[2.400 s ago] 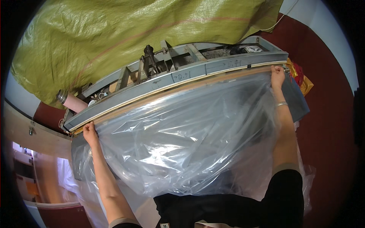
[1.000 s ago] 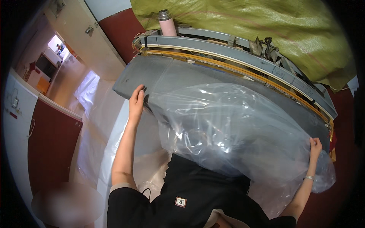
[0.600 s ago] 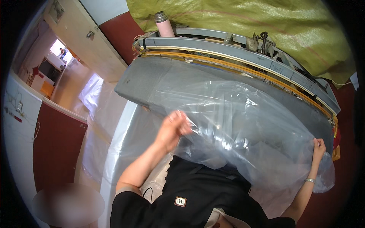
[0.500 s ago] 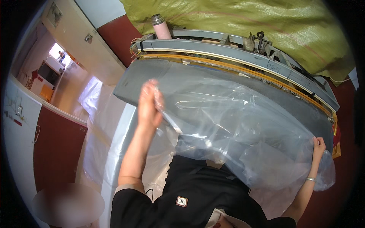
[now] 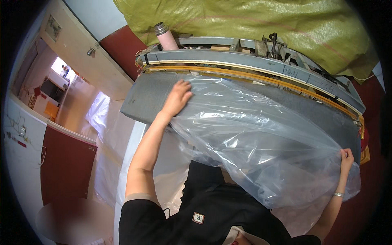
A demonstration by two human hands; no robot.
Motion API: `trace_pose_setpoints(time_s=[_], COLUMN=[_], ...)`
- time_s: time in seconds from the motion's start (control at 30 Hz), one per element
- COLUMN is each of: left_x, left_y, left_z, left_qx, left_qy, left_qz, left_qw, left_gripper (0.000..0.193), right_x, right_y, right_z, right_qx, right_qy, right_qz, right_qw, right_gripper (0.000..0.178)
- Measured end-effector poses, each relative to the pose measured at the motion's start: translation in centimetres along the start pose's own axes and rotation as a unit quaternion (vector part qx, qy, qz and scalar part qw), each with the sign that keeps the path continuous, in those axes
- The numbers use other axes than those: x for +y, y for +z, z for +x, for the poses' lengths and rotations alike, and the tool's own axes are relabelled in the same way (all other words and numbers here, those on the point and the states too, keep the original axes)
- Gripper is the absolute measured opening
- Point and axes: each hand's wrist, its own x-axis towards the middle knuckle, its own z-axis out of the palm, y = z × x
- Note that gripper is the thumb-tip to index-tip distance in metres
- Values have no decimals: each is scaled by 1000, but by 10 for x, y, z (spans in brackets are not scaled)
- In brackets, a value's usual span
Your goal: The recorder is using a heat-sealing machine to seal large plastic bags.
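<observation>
A large clear plastic sheet [image 5: 241, 130], creased and shiny, spreads over the grey padded top of a long bench [image 5: 151, 94] and hangs toward my body. My left hand [image 5: 178, 98] rests at the sheet's upper left edge, its fingers stretched forward over the grey surface, bent a little and partly apart. At the far right, my right hand [image 5: 346, 156] pinches the gathered edge of the sheet between thumb and fingers. Loose film bunches below that wrist, which wears a metal band.
Behind the grey top runs a metal frame [image 5: 245, 57] with an orange strip [image 5: 228, 70] and a clamp [image 5: 273, 44]. A pink flask [image 5: 165, 36] stands by it. A yellow-green tarp [image 5: 253, 20] covers the back. An open door [image 5: 87, 53] stands at left; a distant person is beyond it.
My left hand has moved slightly right and come down onto the sheet at the grey surface. The sheet's left part lies flatter there. My right hand keeps its pinch.
</observation>
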Motion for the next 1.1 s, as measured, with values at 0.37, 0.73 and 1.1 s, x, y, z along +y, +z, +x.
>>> trace_pose_setpoints(time_s=[0.37,0.73,1.1], left_x=[95,79,107], left_y=[-2,34,69], left_z=[-37,49,82], left_qx=[-173,-108,47], left_qy=[49,73,-190], left_qz=[13,-61,-35], left_qw=[984,990,980], left_gripper=[79,48,37], right_x=[109,131,149], right_y=[-92,-98,-121], right_z=[-83,-129,-155], right_qx=[-54,-107,-104], right_qy=[103,153,179], right_qz=[-12,2,86], right_qw=[993,982,975], right_gripper=[18,17,14])
